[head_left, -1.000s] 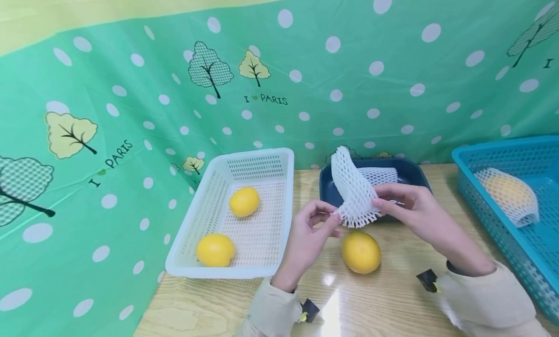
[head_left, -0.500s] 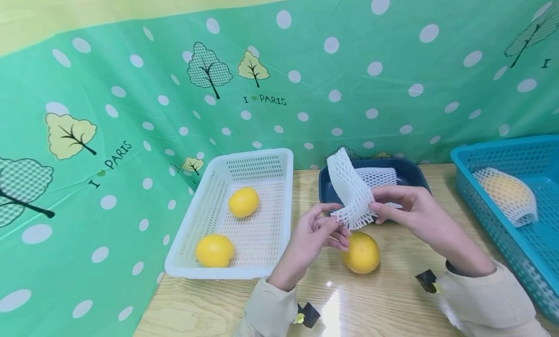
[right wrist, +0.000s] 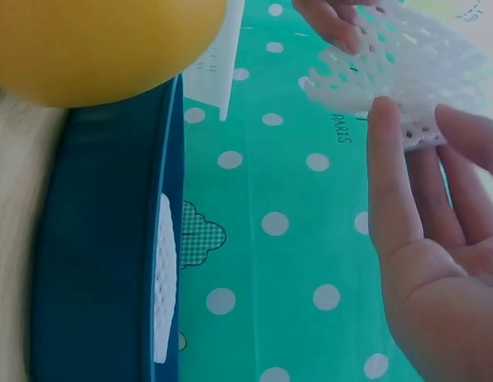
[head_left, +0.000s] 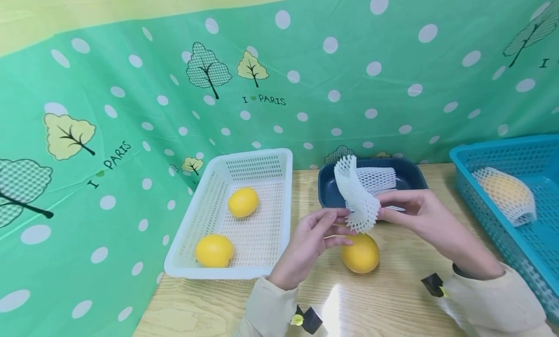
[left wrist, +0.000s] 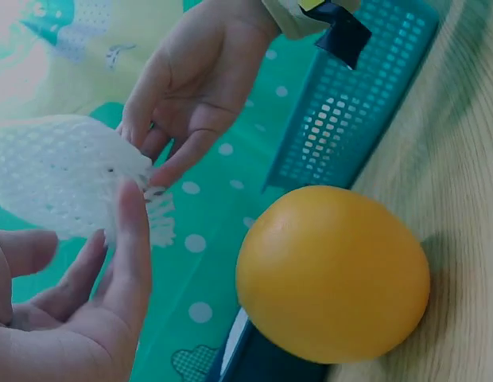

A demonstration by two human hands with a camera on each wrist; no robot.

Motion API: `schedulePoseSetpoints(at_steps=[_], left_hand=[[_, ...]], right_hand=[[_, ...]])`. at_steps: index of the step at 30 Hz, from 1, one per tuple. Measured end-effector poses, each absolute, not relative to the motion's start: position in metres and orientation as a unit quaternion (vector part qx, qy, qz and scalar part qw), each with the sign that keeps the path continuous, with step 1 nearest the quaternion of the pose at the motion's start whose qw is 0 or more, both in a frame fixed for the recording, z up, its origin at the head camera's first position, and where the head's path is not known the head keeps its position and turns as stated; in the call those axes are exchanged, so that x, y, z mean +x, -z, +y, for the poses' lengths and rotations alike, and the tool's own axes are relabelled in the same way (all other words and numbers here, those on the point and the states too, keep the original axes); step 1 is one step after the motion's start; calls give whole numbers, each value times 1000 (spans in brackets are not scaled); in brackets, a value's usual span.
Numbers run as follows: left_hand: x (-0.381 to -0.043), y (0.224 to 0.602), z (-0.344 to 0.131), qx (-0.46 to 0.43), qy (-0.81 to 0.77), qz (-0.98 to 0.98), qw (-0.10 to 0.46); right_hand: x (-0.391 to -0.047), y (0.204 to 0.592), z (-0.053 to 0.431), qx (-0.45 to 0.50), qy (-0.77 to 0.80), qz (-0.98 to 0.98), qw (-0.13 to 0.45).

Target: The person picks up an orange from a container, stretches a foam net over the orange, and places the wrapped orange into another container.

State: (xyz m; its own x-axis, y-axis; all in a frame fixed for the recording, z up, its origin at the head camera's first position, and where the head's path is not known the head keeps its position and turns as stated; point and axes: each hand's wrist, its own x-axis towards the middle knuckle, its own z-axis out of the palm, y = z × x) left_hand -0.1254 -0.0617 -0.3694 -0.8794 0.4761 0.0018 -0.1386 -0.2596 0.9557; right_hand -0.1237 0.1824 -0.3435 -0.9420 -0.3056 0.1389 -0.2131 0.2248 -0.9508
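White net (head_left: pixel 357 201), pinched by your left hand (head_left: pixel 307 237) and right hand (head_left: pixel 425 216). Done: one netted fruit (head_left: pixel 505 194). Pending, bare: tabletop fruit (head_left: pixel 360 255), two basketed fruits (head_left: pixel 243 202).

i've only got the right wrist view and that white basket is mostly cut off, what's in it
Observer: Two yellow fruits lie apart in the white basket.
Operator: any fruit in netting
Observer: Yes, one netted fruit lies in the blue basket.
Operator: the foam net runs out of my frame, where's its far end
Observer: In the head view, the far end of the foam net sticks up, overlapping the dark tray.
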Motion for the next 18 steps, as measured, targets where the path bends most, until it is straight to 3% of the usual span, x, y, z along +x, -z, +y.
schedulePoseSetpoints(at_steps=[18], left_hand=[[-124, 374, -59, 45, -850, 482, 206]], right_hand=[[-117, 351, 182, -196, 633, 743, 93]])
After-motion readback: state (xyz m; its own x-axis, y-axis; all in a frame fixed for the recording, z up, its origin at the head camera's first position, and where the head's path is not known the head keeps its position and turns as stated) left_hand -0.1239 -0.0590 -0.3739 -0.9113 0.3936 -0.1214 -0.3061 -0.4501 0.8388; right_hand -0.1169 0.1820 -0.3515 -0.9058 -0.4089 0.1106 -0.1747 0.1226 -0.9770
